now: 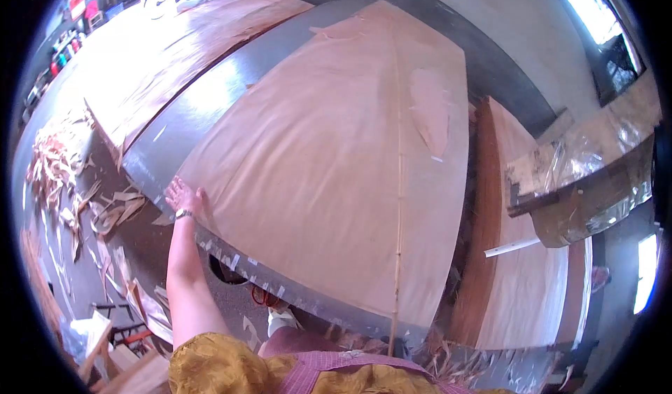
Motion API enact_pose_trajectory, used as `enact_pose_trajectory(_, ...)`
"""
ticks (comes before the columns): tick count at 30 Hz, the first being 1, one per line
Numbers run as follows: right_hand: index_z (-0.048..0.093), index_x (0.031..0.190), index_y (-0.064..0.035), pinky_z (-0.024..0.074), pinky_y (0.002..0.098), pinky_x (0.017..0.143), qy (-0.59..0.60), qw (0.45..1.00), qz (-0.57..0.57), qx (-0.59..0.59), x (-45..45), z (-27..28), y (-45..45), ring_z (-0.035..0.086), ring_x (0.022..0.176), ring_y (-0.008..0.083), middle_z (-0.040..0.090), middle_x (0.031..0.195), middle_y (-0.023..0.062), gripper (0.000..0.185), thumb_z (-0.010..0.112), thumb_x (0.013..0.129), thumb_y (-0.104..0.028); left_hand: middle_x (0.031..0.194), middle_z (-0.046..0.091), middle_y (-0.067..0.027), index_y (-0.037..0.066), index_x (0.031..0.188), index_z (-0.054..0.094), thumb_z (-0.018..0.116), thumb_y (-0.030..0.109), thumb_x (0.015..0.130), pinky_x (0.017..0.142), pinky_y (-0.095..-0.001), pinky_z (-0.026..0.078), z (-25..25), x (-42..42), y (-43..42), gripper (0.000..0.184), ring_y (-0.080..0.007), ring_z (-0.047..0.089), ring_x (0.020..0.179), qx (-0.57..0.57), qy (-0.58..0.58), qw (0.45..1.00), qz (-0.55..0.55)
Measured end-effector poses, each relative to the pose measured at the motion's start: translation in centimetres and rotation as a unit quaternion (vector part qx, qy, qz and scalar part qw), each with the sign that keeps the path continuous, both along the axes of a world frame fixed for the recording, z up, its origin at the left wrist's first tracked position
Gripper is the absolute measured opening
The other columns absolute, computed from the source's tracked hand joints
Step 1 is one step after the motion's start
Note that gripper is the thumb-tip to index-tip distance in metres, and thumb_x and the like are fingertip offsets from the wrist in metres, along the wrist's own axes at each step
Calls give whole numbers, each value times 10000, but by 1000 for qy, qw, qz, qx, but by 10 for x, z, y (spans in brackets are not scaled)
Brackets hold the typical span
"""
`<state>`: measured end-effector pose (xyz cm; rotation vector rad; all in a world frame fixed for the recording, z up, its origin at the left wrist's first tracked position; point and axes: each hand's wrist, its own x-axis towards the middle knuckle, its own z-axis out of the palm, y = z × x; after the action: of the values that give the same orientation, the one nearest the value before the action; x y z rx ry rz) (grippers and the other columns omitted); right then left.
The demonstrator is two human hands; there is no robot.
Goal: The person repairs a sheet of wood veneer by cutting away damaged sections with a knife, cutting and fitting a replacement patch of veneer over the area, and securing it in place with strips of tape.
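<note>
A large thin sheet of pale wood veneer [301, 156] covers most of the grey-topped table [217, 86] before me. My left hand [184, 196] lies at the sheet's near left corner, palm down with the fingers stretched out, and holds nothing. A wristband sits on that wrist. Down the right part of the sheet runs a long thin bamboo-like stick [399, 205], its near end at the table's front edge. A smaller loose veneer piece [429, 114] rests right of the stick. My right hand does not show.
Another veneer stack [189, 37] lies at the back left. To the right stands a thick veneer stack [525, 275], beneath a board wrapped in clear film [588, 163]. Veneer scraps [59, 156] litter the left floor.
</note>
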<state>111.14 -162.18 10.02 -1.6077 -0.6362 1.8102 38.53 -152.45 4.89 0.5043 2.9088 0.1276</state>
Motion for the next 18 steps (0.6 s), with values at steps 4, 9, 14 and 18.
enact_pose_trajectory(4, 661, 1115, -84, 366, 276, 433, -46, 999, -9, 17, -26, 9, -25, 467, 470, 114, 550, 628, -5, 304, 567, 988, -343, 1497, 409, -140, 25, 1490, 308, 648, 365, 876, 1162, -470, 253, 12, 6, 2, 780, -305, 360, 1409, -5, 25, 999, -48)
enact_pose_trajectory(9, 683, 1071, -77, 364, 269, 444, -93, 992, 9, 80, -44, 3, -47, 475, 482, 105, 566, 639, -10, 253, 591, 984, -296, 1063, 687, -162, 42, 1111, 612, 646, 209, 846, 898, -460, 508, 36, 15, 17, 315, -347, 657, 1025, 51, 30, 991, -118)
enact_pose_trajectory(14, 703, 943, -56, 363, 253, 470, -110, 990, -47, 77, -62, -14, -50, 487, 530, 70, 553, 642, -39, 139, 625, 964, -168, 999, 700, -197, 85, 1146, 656, 694, 245, 793, 768, -468, 540, 82, 98, 83, 388, -378, 677, 909, 273, -81, 917, -281)
enact_pose_trajectory(18, 628, 936, -36, 395, 258, 484, -188, 961, 11, 202, -84, -18, -31, 470, 534, 68, 542, 662, -25, 194, 609, 979, -225, 1100, 670, -222, 43, 1285, 565, 639, 282, 834, 885, -475, 494, 161, 257, 148, 516, -387, 638, 1030, 276, -116, 851, -431)
